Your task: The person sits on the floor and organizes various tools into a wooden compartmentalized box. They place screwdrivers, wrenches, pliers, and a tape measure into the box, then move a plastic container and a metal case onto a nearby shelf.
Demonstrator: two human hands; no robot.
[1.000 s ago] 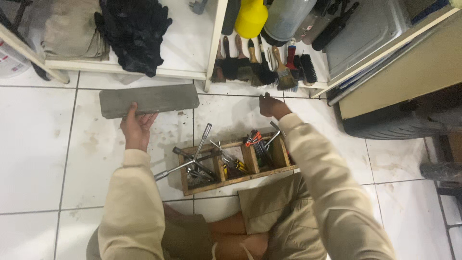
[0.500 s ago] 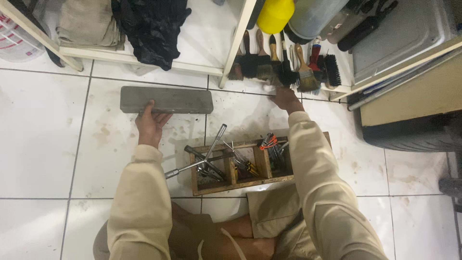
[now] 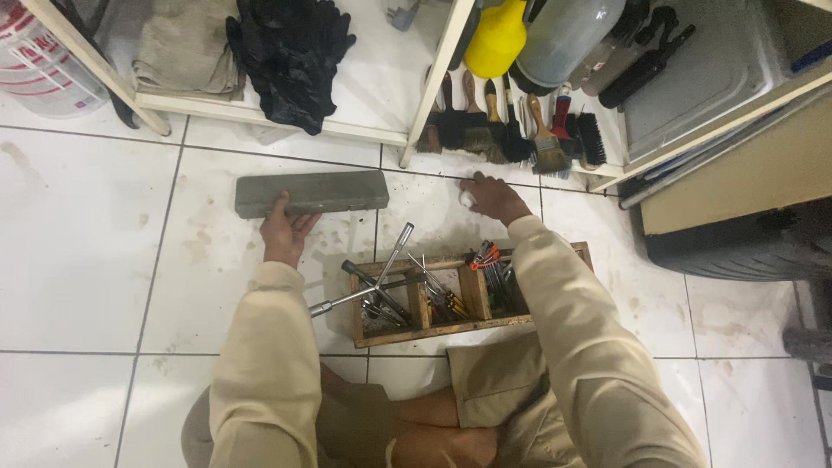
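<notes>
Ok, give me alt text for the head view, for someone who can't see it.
A person crouched on a white tiled floor grips a long grey case with the left hand, while the right hand rests on the floor near brushes. A wooden tool caddy sits between the arms.

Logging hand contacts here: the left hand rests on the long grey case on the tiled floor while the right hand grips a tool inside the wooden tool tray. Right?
Not quite. In the head view the right hand is on the white tiled floor beyond the wooden tool tray, not gripping a tool inside it. The left hand does rest on the long grey case.
</notes>
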